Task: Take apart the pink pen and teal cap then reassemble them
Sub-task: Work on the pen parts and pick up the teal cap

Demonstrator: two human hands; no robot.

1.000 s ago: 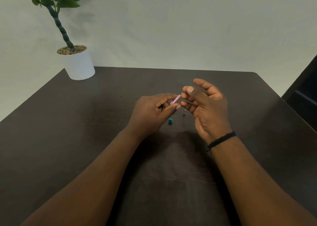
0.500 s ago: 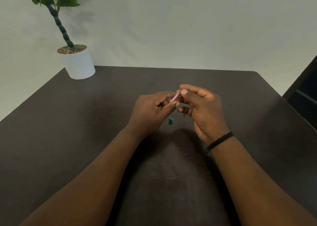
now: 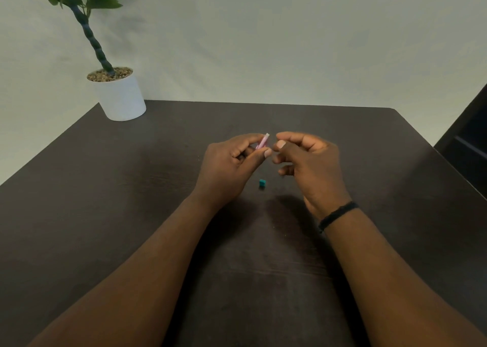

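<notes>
Two hands: a left hand (image 3: 229, 167) and a right hand (image 3: 311, 166). One pink pen (image 3: 263, 142), one teal cap (image 3: 262, 183), one potted plant (image 3: 116, 88), one black wristband (image 3: 337, 215), one tabletop (image 3: 105, 188).

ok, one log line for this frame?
left hand: pinches pink pen | right hand: curled beside pen tip, contents unclear | teal cap: off, on table
</notes>
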